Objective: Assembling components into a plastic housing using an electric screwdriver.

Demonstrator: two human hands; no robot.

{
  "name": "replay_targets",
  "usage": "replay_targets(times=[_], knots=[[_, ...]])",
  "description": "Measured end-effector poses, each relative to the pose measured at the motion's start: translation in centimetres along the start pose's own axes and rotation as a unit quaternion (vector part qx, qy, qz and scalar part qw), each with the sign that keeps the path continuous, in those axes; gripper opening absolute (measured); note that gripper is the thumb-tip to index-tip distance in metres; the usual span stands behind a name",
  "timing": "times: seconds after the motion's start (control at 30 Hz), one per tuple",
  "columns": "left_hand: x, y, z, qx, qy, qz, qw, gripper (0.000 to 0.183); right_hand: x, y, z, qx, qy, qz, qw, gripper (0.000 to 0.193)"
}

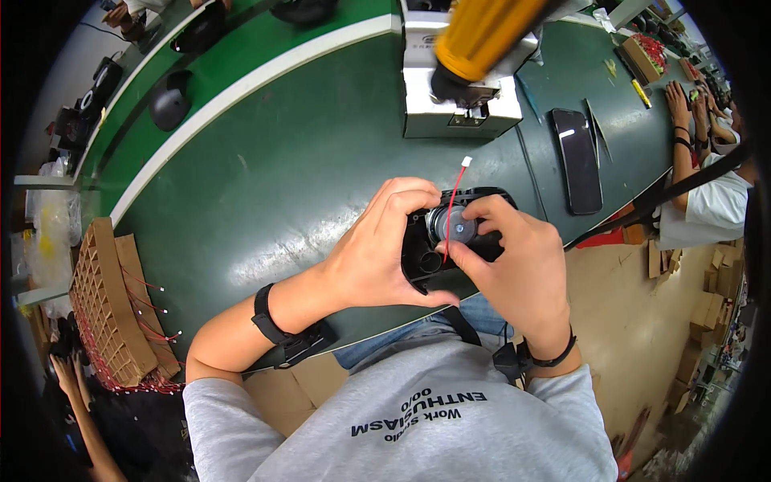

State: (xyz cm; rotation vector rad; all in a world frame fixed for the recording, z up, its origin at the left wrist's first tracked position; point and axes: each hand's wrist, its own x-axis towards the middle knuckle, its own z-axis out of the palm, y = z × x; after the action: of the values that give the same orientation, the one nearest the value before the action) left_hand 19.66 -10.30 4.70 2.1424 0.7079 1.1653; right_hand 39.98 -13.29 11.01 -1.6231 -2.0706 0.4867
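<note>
My left hand (373,253) is wrapped around the left side of a black plastic housing (414,255), holding it over the near edge of the table. Inside the open housing sits a round grey part like a small speaker (456,228). My right hand (526,257) pinches this part between thumb and fingers. A thin red wire (453,193) runs up across it and ends in a small white plug (467,162) standing free above the housing. The fingers partly cover the round part, so whether it is fully seated cannot be seen.
An orange-yellow power screwdriver (486,36) hangs over a white box (422,100). To the right lie a black phone (577,161), tweezers (598,132) and a yellow pen (641,94). A divided cardboard box (108,309) with red wires stands left. Black shells (170,100) lie on the green belt. Co-workers sit nearby.
</note>
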Motion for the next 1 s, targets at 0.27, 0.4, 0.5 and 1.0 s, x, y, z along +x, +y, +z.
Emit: replay_targets(times=[0.27,0.4,0.5,1.0], knots=[[-0.2,-0.5,0.3,0.007,0.005,0.01,1.0,0.104,0.5,0.3,0.3,0.098,0.0,0.024,0.995,0.033],[-0.4,-0.3,0.2,-0.005,0.007,-0.003,1.0,0.093,0.5,0.4,0.4,0.108,0.005,0.012,0.994,0.031],[-0.5,0.1,-0.2,0.033,-0.037,-0.027,0.998,0.089,0.4,0.5,0.5,0.104,0.002,0.013,0.995,0.03],[-0.2,0.6,-0.7,0.253,-0.065,0.105,0.96,0.05,0.7,1.5,-1.5,0.17,-0.035,-0.02,0.985,0.034]])
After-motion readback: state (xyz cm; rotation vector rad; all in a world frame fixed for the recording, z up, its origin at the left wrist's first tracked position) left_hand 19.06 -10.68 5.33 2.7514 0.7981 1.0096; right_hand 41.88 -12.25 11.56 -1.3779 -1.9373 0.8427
